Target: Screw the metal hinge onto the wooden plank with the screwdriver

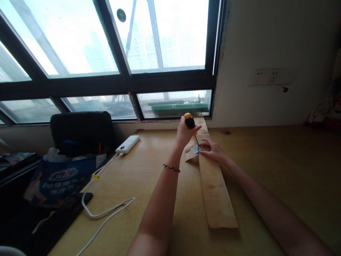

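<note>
My left hand (184, 133) is wrapped round the yellow-and-black handle of a screwdriver (189, 121). Its shaft slants down to a small metal hinge (197, 149). The thumb and fingertips of my right hand (213, 150) are closed at the hinge's right side, steadying it. That hinge lies where a long wooden board (217, 192) meets a short wood piece (190, 153) jutting out to the left. Whether a screw sits under the screwdriver's tip is too small to tell.
A white power bank (128, 144) with a white cable (106, 215) lies on the wooden table (165, 149). At the left are a black chair (82, 129) and a blue bag (64, 181). Windows rise behind; a wall socket (266, 76) is at right.
</note>
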A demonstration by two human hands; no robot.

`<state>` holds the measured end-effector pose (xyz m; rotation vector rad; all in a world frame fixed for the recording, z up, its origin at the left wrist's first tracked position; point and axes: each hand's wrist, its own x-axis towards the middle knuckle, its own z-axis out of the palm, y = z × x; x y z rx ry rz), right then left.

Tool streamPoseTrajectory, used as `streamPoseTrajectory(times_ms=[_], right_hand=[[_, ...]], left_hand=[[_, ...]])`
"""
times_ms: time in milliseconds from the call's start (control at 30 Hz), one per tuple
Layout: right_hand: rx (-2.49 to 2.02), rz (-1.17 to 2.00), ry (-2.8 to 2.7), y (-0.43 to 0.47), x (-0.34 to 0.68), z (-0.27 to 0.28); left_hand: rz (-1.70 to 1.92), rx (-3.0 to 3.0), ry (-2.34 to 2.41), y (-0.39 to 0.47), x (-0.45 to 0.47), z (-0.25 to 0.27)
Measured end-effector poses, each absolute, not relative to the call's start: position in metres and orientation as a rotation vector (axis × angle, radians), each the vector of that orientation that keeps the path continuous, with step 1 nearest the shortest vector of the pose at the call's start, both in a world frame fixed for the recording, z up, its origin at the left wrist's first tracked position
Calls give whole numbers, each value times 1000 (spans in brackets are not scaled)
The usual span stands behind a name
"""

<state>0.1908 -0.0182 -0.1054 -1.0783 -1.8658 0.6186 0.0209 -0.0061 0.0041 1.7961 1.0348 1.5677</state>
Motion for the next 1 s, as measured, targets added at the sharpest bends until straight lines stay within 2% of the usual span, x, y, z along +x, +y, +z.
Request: streamPoseTrajectory(times_ms=[400, 1000], right_hand=[[-1071, 624, -1868, -18, 191, -105], [-1070, 638, -1855, -20, 190, -105]], left_hand=[[1555, 1948, 1339, -13, 19, 5], [1504, 1806, 966, -7, 13, 8]])
